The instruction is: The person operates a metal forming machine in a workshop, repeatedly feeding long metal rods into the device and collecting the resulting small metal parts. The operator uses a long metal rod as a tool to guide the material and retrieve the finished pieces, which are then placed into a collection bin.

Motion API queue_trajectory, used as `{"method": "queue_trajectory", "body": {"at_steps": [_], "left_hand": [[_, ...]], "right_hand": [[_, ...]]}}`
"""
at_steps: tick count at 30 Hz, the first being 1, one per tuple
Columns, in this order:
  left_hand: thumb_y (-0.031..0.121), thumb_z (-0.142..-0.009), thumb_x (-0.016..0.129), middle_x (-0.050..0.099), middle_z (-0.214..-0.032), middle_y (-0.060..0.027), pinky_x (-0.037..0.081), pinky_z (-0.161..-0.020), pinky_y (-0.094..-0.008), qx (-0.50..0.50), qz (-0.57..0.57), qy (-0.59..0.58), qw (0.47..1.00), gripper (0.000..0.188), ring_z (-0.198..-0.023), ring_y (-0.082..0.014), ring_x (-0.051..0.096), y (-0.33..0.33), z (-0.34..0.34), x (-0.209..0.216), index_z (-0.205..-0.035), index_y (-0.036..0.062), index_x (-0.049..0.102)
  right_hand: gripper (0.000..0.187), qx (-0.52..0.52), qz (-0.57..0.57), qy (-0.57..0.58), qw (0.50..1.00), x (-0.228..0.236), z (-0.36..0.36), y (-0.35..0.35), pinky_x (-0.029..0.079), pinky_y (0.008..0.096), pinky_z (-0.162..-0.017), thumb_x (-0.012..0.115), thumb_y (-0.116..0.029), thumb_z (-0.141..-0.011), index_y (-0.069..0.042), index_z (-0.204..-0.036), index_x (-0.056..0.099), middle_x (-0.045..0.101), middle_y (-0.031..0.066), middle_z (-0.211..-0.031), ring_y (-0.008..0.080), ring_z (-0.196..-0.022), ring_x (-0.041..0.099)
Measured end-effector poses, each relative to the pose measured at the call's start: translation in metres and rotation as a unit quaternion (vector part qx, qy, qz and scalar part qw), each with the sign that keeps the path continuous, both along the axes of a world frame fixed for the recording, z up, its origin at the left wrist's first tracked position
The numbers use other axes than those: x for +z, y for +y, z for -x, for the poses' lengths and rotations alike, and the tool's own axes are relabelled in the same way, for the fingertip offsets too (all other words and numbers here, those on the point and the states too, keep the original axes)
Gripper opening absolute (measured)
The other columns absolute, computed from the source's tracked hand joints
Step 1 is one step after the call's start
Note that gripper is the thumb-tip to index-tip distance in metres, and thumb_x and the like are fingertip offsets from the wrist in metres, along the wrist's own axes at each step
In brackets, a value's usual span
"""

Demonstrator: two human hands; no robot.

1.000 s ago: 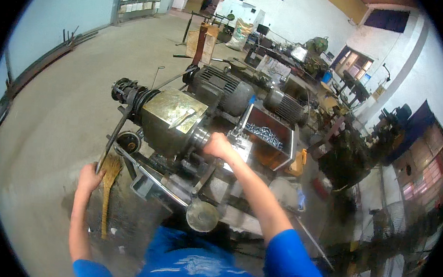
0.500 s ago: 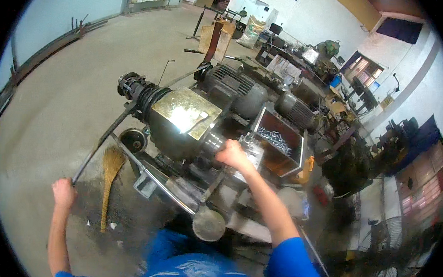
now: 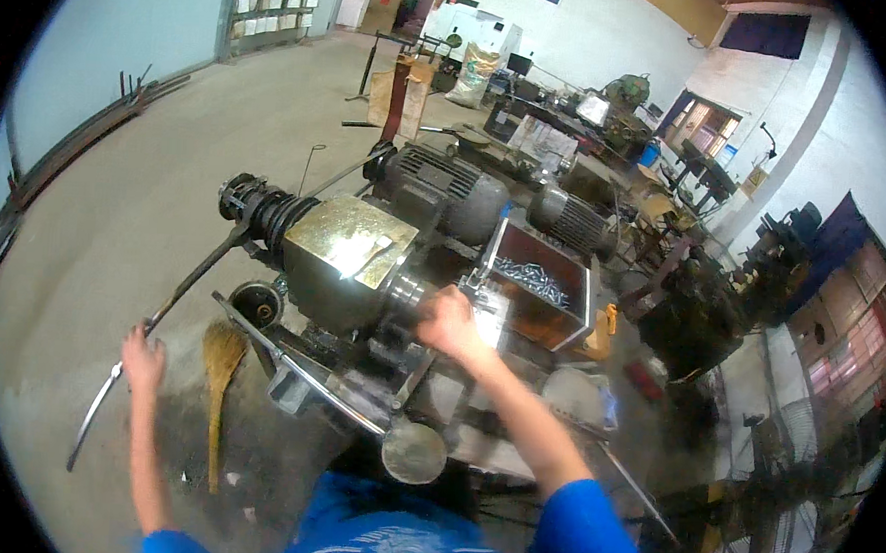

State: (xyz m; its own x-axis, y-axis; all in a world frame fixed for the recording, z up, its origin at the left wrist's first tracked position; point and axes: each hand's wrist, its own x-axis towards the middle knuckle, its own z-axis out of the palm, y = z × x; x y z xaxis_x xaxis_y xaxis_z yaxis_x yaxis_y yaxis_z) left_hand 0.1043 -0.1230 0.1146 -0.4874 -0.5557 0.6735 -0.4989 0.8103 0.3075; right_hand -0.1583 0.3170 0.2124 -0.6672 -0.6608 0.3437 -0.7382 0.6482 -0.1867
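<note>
My left hand (image 3: 143, 361) is closed round a long dark lever (image 3: 197, 282) that slants down from the rear of a lathe-like machine (image 3: 337, 296). A thin, pale metal rod (image 3: 93, 418) shows beyond that hand, towards the lower left; how it joins the lever is hidden. At the machine's round metal spindle end (image 3: 402, 292), my right hand (image 3: 448, 322) is closed, its fingertips turned in towards the work area. Whatever those fingers hold is hidden. Just right of it stands an open metal box (image 3: 587, 304) with many small shiny metal parts (image 3: 533, 279) inside.
A straw broom (image 3: 220, 375) lies on the floor below the lever. A chrome rail (image 3: 327, 389) and a round metal plate (image 3: 414, 452) are close to my body. Two electric motors (image 3: 442, 191) sit behind the headstock. More machinery (image 3: 696, 325) stands at right.
My left hand has shifted slightly up and right, now gripping farther from the lower end, with a pale rod showing below. My right hand stays at the spindle. The view has shifted a little.
</note>
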Motion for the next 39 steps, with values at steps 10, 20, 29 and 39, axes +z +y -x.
{"method": "queue_trajectory", "body": {"at_steps": [10, 20, 29, 39], "left_hand": [[0.022, -0.073, 0.056, 0.061, -0.092, -0.0121, 0.047, -0.074, -0.0374, -0.176, -0.158, -0.452, 0.86, 0.024, -0.089, -0.0278, 0.059, 0.143, 0.076, -0.156, -0.092, 0.0088, 0.059], [0.019, -0.066, 0.066, 0.063, -0.087, -0.0127, 0.048, -0.071, -0.0369, -0.208, -0.089, -0.427, 0.875, 0.025, -0.083, -0.0272, 0.061, 0.101, 0.094, -0.129, -0.09, 0.0125, 0.064], [0.04, -0.085, 0.05, 0.059, -0.067, -0.0131, 0.047, -0.047, -0.0287, -0.172, -0.625, 0.085, 0.756, 0.044, -0.057, -0.0165, 0.058, 0.096, 0.095, -0.044, -0.095, -0.0035, 0.053], [0.016, -0.073, 0.054, 0.06, -0.077, -0.0117, 0.042, -0.067, -0.0324, -0.111, -0.507, 0.099, 0.849, 0.025, -0.072, -0.0213, 0.056, 0.124, 0.136, -0.058, -0.087, -0.004, 0.057]], "right_hand": [[0.029, -0.08, 0.165, 0.005, 0.983, -0.009, -0.104, 0.174, 0.043, 0.0373, -0.082, 0.06, -0.01, -0.052, -0.005, -0.081, 0.063, 0.06, 0.01, -0.099, 0.0298, -0.093, 0.053], [0.052, -0.589, -0.105, -0.058, 0.799, -0.13, -0.21, 0.5, 0.043, 0.0366, -0.085, 0.062, -0.013, -0.056, -0.002, -0.107, 0.055, 0.058, 0.0178, -0.101, 0.0328, -0.096, 0.053], [0.034, -0.594, -0.124, -0.269, 0.748, -0.139, -0.286, 0.46, 0.049, 0.0353, -0.062, 0.064, -0.027, -0.061, -0.005, -0.088, 0.062, 0.063, 0.0131, -0.075, 0.0275, -0.073, 0.062], [0.021, -0.469, 0.502, -0.439, 0.579, -0.136, -0.329, 0.267, 0.026, 0.0223, -0.035, 0.052, -0.005, -0.071, 0.0, -0.091, 0.055, 0.04, -0.0031, -0.051, 0.0074, -0.038, 0.033]]}}
